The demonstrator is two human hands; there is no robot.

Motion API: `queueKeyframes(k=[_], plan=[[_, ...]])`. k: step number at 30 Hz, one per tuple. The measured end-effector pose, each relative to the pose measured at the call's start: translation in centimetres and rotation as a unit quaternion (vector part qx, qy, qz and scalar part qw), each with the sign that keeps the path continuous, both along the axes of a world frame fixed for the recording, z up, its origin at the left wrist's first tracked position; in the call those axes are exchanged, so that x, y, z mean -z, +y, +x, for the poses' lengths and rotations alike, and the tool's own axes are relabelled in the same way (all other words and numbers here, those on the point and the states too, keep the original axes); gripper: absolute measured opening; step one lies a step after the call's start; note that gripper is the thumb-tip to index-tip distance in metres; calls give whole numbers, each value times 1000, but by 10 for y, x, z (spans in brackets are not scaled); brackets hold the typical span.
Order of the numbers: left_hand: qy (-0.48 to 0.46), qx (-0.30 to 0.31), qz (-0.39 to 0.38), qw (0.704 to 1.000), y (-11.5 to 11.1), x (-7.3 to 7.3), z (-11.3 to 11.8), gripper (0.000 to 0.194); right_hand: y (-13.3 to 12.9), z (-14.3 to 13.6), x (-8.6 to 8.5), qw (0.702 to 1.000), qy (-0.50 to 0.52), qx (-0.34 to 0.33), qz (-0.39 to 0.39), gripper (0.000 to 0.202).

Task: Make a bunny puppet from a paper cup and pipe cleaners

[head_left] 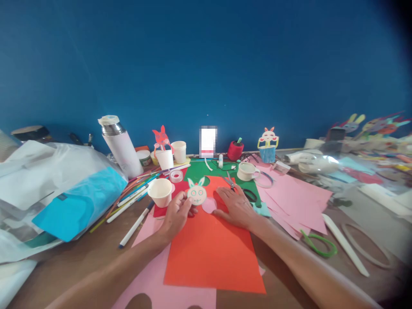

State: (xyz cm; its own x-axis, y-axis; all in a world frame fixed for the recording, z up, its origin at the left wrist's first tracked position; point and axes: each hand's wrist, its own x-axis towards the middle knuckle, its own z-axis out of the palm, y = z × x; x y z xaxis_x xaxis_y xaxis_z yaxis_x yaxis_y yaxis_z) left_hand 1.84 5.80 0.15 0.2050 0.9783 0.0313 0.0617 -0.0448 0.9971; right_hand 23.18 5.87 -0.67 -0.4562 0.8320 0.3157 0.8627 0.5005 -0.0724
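Note:
Between its fingers and thumb, my left hand (178, 210) holds a round paper bunny face (197, 194) with green-edged ears and pink eyes. My right hand (234, 206) lies spread on an orange sheet (212, 253), its fingers apart and nothing held. A pink paper circle (210, 205) rests on that sheet between both hands. Scissors (230, 181) lie just beyond my right hand, their dark handles partly behind it. A white paper cup (160, 192) stands left of my left hand.
A white flask (120, 150) and a blue packet in plastic (80, 201) are at left, beside markers (137, 225). A mug (247, 171) and tape roll (176, 176) sit farther back. Pink sheets (296, 197) and green-handled scissors (320, 246) lie at right.

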Motion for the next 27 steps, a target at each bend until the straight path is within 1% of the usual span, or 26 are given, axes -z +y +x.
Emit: queueKeyframes(k=[11, 18, 22, 25, 27], plan=[[3, 5, 8, 1000, 5, 12, -2, 20, 1, 0, 0, 1000, 7, -3, 6, 54], [-7, 9, -1, 1000, 3, 9, 0, 17, 2, 1, 2, 1000, 6, -3, 7, 54], [1, 4, -5, 1000, 2, 10, 0, 17, 2, 2, 3, 1000, 3, -7, 7, 53], [8, 1, -3, 1000, 2, 10, 0, 17, 1, 1, 2, 1000, 20, -16, 12, 51], [7, 0, -1, 1000, 2, 10, -1, 18, -1, -1, 1, 999, 47, -23, 15, 45]])
